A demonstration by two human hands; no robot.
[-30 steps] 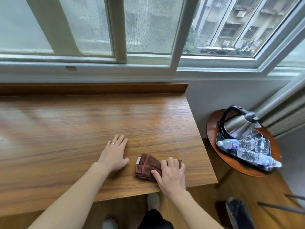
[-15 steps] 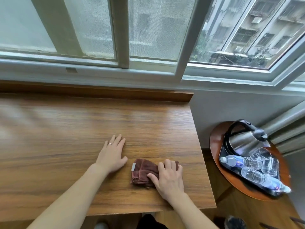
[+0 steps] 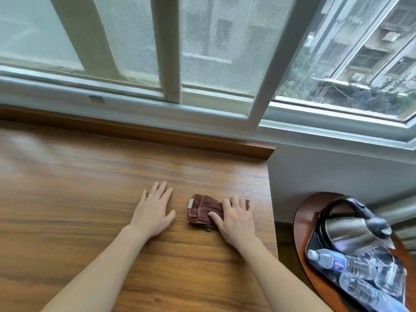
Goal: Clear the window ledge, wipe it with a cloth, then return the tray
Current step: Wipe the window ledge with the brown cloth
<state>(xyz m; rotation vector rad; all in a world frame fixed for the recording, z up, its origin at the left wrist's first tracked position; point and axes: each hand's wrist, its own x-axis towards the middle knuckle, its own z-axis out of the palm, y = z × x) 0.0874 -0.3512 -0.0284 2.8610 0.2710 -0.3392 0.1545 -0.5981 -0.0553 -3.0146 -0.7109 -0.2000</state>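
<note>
Two hands on wooden ledge (image 3: 90, 199) | left grip (image 3: 153, 212) flat, released | right grip (image 3: 236, 219) grasping cloth (image 3: 202, 210) | window (image 3: 202, 52) behind

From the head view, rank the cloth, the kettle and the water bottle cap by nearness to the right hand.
1. Cloth: under the right hand, on the ledge.
2. Water bottle cap: lower right, on the tray.
3. Kettle: right, at the tray's back; close to the cap's rank.

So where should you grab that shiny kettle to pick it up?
Probably by the black loop handle arching over the kettle, coming down from above. The steel body is wide and smooth, and bottles lie close against it on the tray, so the sides look awkward to reach.
</note>
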